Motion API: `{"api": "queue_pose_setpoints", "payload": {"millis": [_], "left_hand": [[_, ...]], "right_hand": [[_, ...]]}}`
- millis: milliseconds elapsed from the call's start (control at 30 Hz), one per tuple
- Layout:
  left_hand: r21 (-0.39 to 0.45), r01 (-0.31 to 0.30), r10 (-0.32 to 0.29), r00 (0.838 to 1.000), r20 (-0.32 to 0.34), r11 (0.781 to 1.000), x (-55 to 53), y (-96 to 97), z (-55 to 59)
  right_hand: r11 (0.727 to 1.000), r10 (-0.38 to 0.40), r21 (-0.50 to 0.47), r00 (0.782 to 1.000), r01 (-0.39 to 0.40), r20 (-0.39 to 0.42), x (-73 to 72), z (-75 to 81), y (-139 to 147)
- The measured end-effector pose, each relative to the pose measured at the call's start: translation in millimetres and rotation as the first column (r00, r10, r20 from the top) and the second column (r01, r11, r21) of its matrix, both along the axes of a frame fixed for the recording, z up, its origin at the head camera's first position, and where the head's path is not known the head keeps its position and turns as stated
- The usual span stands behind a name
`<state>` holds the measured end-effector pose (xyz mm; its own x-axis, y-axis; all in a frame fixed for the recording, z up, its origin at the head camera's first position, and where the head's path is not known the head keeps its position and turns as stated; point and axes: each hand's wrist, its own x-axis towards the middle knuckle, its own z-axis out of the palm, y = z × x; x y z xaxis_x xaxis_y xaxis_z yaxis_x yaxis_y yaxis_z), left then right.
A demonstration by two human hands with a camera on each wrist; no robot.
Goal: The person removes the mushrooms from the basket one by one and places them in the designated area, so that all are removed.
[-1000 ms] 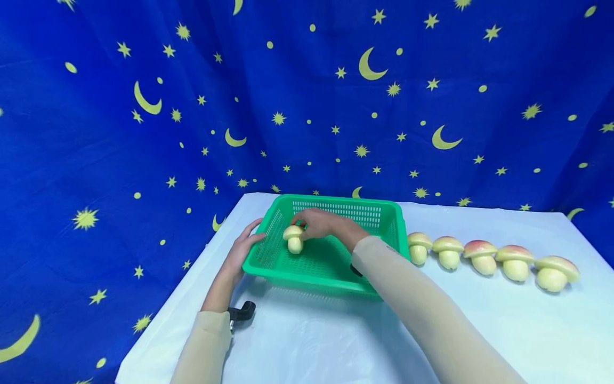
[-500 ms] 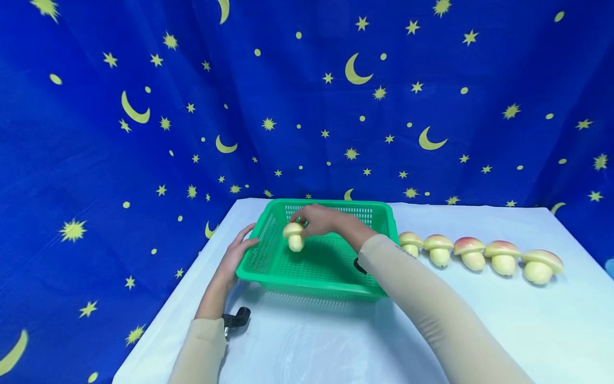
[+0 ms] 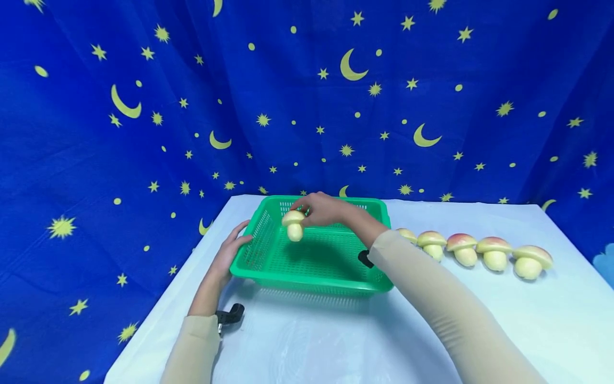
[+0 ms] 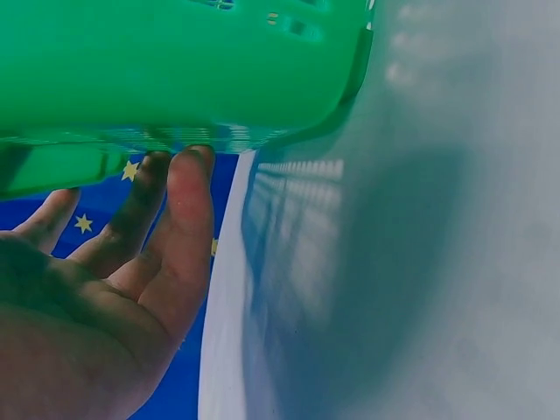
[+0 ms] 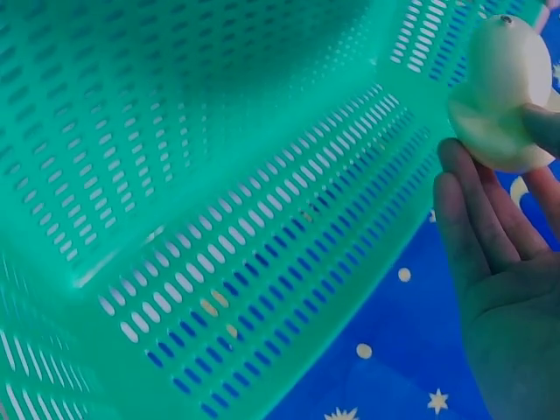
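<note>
My right hand (image 3: 323, 209) pinches a toy mushroom (image 3: 295, 226) by its cap, between thumb and fingers. The mushroom has a pale yellow cap and stem, and hangs stem down over the left part of a green plastic basket (image 3: 312, 282). In the right wrist view the mushroom (image 5: 507, 66) is up near the perforated wall's rim, with the other fingers spread below it. My left hand (image 3: 227, 255) touches the basket's left side from outside, thumb at the rim. Its fingers (image 4: 188, 197) reach along the basket wall in the left wrist view, fairly straight.
Several more toy mushrooms (image 3: 494, 253), some with reddish caps, stand in a row right of the basket on the white table (image 3: 307, 346). Behind hangs a blue curtain (image 3: 288, 96) with moons and stars. A pale blue object (image 3: 605, 264) shows at the right edge.
My right hand has lifted the mushroom upward from the basket's floor. My left hand stays at the basket's left side. The whole scene has shifted slightly left in the view.
</note>
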<state>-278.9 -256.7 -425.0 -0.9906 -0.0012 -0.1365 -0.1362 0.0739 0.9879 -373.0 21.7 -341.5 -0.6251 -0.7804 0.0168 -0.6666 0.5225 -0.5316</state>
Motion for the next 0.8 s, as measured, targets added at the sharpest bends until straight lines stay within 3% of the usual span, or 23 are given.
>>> {"api": "queue_pose_setpoints", "payload": {"millis": [467,567,667,800], "left_hand": [[0.022,0.009,-0.009,1.000,0.016,1.000,2.7,0.8,0.9],[0.030,0.019,-0.020,0.999,0.030,0.999,8.0,3.5,11.2],[0.038,0.022,-0.023,0.999,0.040,0.999,8.4,3.5,13.2],[0.034,0.016,-0.017,0.999,0.036,0.999,3.0,-1.1,3.6]], "right_hand": [[0.997,0.017,-0.078,0.998,-0.012,0.064,4.2,7.3,29.6],[0.996,0.013,-0.086,0.998,-0.008,0.067,3.0,11.4,33.9],[0.996,0.001,-0.084,0.998,0.005,0.067,4.0,17.6,39.2],[0.995,-0.021,-0.091,0.997,0.028,0.079,7.7,24.7,46.5]]}}
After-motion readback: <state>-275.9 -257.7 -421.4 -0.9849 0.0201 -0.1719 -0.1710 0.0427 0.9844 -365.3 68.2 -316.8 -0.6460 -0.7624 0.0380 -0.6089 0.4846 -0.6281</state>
